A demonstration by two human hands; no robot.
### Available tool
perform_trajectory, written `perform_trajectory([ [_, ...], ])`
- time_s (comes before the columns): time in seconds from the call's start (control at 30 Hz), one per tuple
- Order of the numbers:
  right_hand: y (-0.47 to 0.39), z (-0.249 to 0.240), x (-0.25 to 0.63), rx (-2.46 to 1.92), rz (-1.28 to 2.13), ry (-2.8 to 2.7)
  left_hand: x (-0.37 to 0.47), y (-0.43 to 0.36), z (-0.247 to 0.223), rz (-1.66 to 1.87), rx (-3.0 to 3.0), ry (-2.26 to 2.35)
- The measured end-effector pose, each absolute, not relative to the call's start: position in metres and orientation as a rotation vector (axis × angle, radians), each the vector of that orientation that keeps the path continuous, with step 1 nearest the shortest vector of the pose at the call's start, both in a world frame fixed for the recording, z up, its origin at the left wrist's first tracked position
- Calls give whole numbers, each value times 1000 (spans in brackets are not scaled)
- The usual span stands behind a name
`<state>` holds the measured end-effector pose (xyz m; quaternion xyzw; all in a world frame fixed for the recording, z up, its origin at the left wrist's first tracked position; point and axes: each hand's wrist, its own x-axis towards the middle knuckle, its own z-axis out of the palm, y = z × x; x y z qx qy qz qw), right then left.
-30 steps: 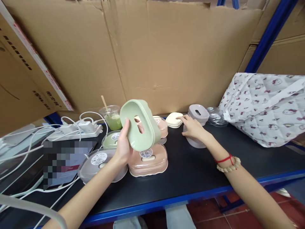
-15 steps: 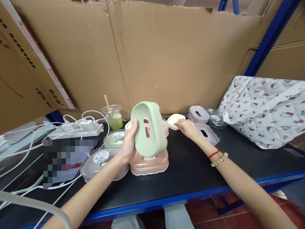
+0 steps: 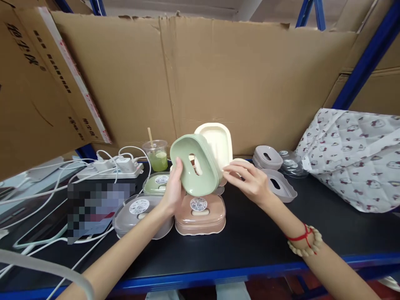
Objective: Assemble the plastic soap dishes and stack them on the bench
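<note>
My left hand (image 3: 175, 185) grips a green plastic box part with a slot in it (image 3: 204, 183), tilted up above the table. Close behind it, my right hand (image 3: 246, 177) pinches a cream plastic tray (image 3: 218, 139) by its lower right edge and holds it upright. Whether the two pieces touch is hard to make out. Below them stands a pink lidded box (image 3: 200, 216) with a round label. To its left are a grey lidded box (image 3: 140, 218) and a green lidded box (image 3: 153, 183), partly behind my left hand and forearm.
Grey slotted parts (image 3: 268, 157) sit at the back right beside clear lids (image 3: 292, 164) and a patterned quilted bag (image 3: 350, 158). A cup of green drink (image 3: 158, 158), a power strip (image 3: 137, 170) and white cables stand at the left. Cardboard (image 3: 265, 83) walls the back.
My right hand has lifted the cream tray from the back of the table and brought it left, behind the green part. The green part has tilted a little in my left hand.
</note>
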<state>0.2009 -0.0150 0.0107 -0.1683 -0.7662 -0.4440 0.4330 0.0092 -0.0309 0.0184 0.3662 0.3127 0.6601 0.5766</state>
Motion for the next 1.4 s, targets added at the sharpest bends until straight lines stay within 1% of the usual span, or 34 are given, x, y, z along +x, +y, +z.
perform_trajectory([
  [0.2, -24, -1, 188, -277, -798, -2028, 7, -33, 21, 1494, 791, 781],
  [0.27, -27, -6, 184, -345, -564, -1976, 7, -33, 21, 1499, 818, 770],
  [0.4, -32, -13, 175, -553, 121, -1787, 7, -32, 17, 1636, 954, 832],
  [0.47, -34, -14, 172, -623, 401, -1701, 8, -34, 14, 1698, 1105, 880],
  [0.57, -33, -12, 170, -733, 705, -1632, 10, -37, 11, 1714, 1352, 898],
  [0.67, -32, -10, 170, -773, 900, -1572, 11, -38, 10, 1645, 1450, 864],
  [0.77, -31, -8, 171, -746, 946, -1521, 9, -39, 11, 1596, 1499, 840],
  [0.97, -34, -3, 173, -774, 830, -1649, 7, -39, 14, 1596, 1579, 846],
  [1.2, -39, -1, 171, -760, 766, -1646, 7, -44, 16, 1630, 1550, 856],
  [1.3, -37, -2, 170, -718, 781, -1590, 8, -47, 17, 1476, 1458, 857],
  [1.4, -24, 1, 178, -732, 714, -1557, 9, -45, 16, 1337, 1315, 899],
])
